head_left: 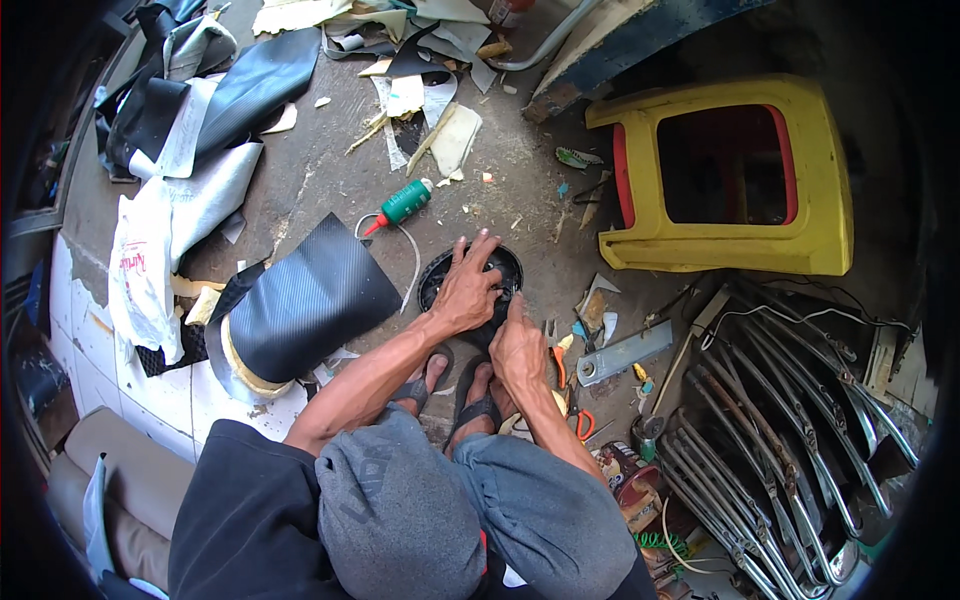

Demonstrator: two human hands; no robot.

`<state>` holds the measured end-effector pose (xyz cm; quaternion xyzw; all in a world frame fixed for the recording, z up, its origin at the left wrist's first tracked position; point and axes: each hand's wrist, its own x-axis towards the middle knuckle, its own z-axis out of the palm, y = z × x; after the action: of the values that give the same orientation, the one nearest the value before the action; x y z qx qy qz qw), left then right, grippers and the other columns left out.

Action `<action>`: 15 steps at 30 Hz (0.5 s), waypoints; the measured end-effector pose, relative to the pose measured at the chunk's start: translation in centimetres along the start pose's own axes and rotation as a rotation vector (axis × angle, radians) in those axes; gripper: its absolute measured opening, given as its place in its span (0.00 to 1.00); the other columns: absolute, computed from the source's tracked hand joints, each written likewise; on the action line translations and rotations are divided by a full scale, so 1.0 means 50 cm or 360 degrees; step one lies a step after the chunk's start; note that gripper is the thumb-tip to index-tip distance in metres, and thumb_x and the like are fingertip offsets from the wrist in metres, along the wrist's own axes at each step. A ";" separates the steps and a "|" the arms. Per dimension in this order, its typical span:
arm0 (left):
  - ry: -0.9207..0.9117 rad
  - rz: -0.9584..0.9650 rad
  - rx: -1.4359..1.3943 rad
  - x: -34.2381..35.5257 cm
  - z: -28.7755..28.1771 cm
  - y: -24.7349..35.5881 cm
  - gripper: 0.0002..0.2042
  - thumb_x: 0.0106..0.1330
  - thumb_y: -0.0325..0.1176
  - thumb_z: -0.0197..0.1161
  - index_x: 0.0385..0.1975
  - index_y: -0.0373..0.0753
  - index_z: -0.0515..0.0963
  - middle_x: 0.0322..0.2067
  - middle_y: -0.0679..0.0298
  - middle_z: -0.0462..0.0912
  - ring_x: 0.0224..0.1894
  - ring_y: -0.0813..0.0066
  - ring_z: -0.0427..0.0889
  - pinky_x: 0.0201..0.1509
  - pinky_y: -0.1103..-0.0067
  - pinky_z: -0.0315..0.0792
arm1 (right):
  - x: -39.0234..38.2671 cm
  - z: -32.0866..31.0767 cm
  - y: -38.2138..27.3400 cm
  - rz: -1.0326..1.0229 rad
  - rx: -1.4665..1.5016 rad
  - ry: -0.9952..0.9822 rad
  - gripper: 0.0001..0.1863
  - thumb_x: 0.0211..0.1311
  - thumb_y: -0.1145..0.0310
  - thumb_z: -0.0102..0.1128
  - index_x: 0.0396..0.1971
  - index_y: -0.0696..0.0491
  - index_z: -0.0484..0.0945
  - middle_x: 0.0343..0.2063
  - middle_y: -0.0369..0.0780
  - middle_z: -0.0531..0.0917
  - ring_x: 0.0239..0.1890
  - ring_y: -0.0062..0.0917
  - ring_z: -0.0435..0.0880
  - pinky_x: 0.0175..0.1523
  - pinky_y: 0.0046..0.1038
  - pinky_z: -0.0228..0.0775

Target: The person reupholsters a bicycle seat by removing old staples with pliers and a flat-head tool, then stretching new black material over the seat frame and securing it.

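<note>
Round black part [513,265] sat just beyond the sandalled feet [437,370]. Left hand [468,288] lay across it, fingers partly extended, any grip undetermined; right hand [518,348] was curled at its near-right edge, and whether it held anything could not be told.

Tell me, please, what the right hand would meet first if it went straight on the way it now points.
Most likely the black round piece, whose right side lies just ahead of the right hand; from overhead, whether they already touch is unclear.
</note>
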<state>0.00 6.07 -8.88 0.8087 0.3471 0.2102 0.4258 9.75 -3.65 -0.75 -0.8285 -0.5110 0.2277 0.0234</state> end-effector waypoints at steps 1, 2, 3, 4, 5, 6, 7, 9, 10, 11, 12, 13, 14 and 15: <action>0.0002 -0.0004 -0.0003 0.000 0.000 -0.002 0.06 0.55 0.27 0.70 0.30 0.34 0.82 0.68 0.46 0.64 0.76 0.44 0.53 0.76 0.44 0.44 | 0.005 0.002 0.000 -0.0018 -0.0008 -0.0008 0.31 0.61 0.74 0.55 0.65 0.68 0.65 0.32 0.61 0.83 0.33 0.56 0.85 0.38 0.48 0.78; -0.0020 -0.0010 -0.0013 0.001 0.001 -0.004 0.06 0.55 0.27 0.68 0.30 0.33 0.82 0.68 0.45 0.63 0.76 0.43 0.52 0.77 0.45 0.43 | 0.007 0.004 0.000 -0.0035 -0.0016 -0.0016 0.30 0.61 0.74 0.55 0.64 0.69 0.66 0.32 0.61 0.83 0.33 0.55 0.85 0.38 0.48 0.78; -0.0040 -0.0022 -0.0020 0.001 0.000 -0.006 0.06 0.56 0.27 0.66 0.31 0.32 0.83 0.68 0.44 0.62 0.76 0.42 0.51 0.77 0.45 0.43 | 0.004 0.005 -0.004 -0.0042 -0.0017 -0.0024 0.30 0.61 0.74 0.55 0.64 0.69 0.66 0.32 0.61 0.83 0.33 0.55 0.85 0.38 0.48 0.78; -0.0036 -0.0031 -0.0020 0.000 -0.001 -0.007 0.06 0.56 0.27 0.66 0.31 0.32 0.83 0.68 0.44 0.62 0.76 0.42 0.51 0.77 0.45 0.43 | -0.003 0.006 -0.009 -0.0033 -0.0017 -0.0008 0.30 0.60 0.74 0.55 0.63 0.69 0.67 0.31 0.61 0.83 0.33 0.54 0.86 0.38 0.48 0.78; -0.0041 -0.0016 -0.0032 -0.002 -0.001 -0.008 0.05 0.55 0.26 0.65 0.30 0.32 0.82 0.68 0.44 0.62 0.76 0.42 0.51 0.77 0.45 0.42 | -0.007 0.005 -0.013 -0.0023 -0.0016 0.0008 0.30 0.60 0.74 0.55 0.62 0.69 0.68 0.31 0.61 0.83 0.33 0.53 0.86 0.38 0.48 0.79; -0.0051 0.0005 -0.0050 -0.001 -0.002 -0.003 0.05 0.55 0.25 0.64 0.30 0.31 0.82 0.67 0.43 0.63 0.77 0.41 0.51 0.78 0.45 0.42 | -0.004 0.003 -0.013 -0.0021 -0.0020 0.0005 0.30 0.60 0.74 0.55 0.62 0.69 0.68 0.31 0.61 0.83 0.33 0.53 0.86 0.38 0.48 0.79; -0.0053 0.0005 -0.0056 0.002 -0.002 0.002 0.05 0.55 0.25 0.64 0.30 0.31 0.82 0.67 0.43 0.63 0.77 0.41 0.51 0.78 0.45 0.42 | 0.000 0.001 -0.013 0.0012 -0.0012 -0.0032 0.29 0.60 0.74 0.55 0.62 0.70 0.68 0.30 0.61 0.83 0.32 0.53 0.86 0.38 0.49 0.79; -0.0012 -0.0022 -0.0045 0.007 -0.004 0.006 0.06 0.54 0.23 0.62 0.30 0.29 0.80 0.67 0.42 0.64 0.76 0.42 0.52 0.78 0.45 0.42 | -0.002 0.002 -0.015 0.0044 0.0002 -0.0076 0.29 0.59 0.75 0.55 0.61 0.70 0.68 0.29 0.61 0.83 0.31 0.53 0.86 0.38 0.49 0.79; -0.0015 -0.0029 -0.0042 0.002 0.001 -0.004 0.06 0.54 0.23 0.62 0.30 0.29 0.80 0.67 0.42 0.64 0.76 0.42 0.52 0.78 0.45 0.42 | -0.009 0.006 -0.020 0.0035 0.0005 -0.0080 0.29 0.59 0.75 0.55 0.61 0.70 0.68 0.29 0.61 0.83 0.31 0.54 0.86 0.38 0.49 0.79; 0.0010 -0.0050 -0.0076 -0.005 0.008 -0.017 0.07 0.55 0.22 0.61 0.32 0.28 0.79 0.66 0.42 0.65 0.76 0.41 0.53 0.78 0.46 0.43 | -0.016 0.010 -0.025 0.0026 0.0008 -0.0083 0.30 0.59 0.75 0.56 0.61 0.71 0.68 0.28 0.61 0.83 0.30 0.55 0.86 0.38 0.50 0.78; 0.0042 -0.0057 -0.0117 0.002 0.009 -0.019 0.07 0.55 0.22 0.61 0.33 0.27 0.78 0.66 0.41 0.65 0.75 0.41 0.54 0.78 0.47 0.44 | -0.019 0.012 -0.020 0.0026 0.0004 -0.0075 0.30 0.59 0.75 0.56 0.61 0.71 0.68 0.28 0.61 0.83 0.30 0.55 0.86 0.38 0.50 0.78; 0.0046 -0.0049 -0.0119 0.007 0.007 -0.024 0.07 0.55 0.22 0.61 0.33 0.27 0.78 0.66 0.41 0.65 0.75 0.41 0.54 0.78 0.47 0.44 | -0.024 0.018 -0.014 0.0017 -0.0011 -0.0106 0.30 0.59 0.74 0.55 0.62 0.70 0.67 0.28 0.62 0.83 0.30 0.55 0.86 0.37 0.50 0.79; 0.0059 -0.0019 -0.0132 0.011 0.003 -0.029 0.08 0.55 0.21 0.60 0.34 0.26 0.77 0.66 0.41 0.66 0.75 0.41 0.55 0.78 0.47 0.44 | -0.025 0.021 -0.008 0.0006 -0.0026 -0.0136 0.31 0.60 0.74 0.55 0.63 0.70 0.66 0.29 0.63 0.83 0.31 0.56 0.86 0.37 0.51 0.79; 0.0059 -0.0012 -0.0144 -0.001 0.000 -0.028 0.09 0.55 0.21 0.60 0.36 0.26 0.77 0.65 0.40 0.66 0.75 0.41 0.56 0.78 0.48 0.45 | -0.034 0.014 -0.014 0.0007 -0.0021 -0.0153 0.31 0.60 0.74 0.55 0.63 0.70 0.66 0.29 0.63 0.83 0.31 0.56 0.86 0.37 0.51 0.79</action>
<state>-0.56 6.57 -10.06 0.7833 0.3481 0.2391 0.4562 8.27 -4.91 -0.59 -0.8179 -0.5112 0.2639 -0.0073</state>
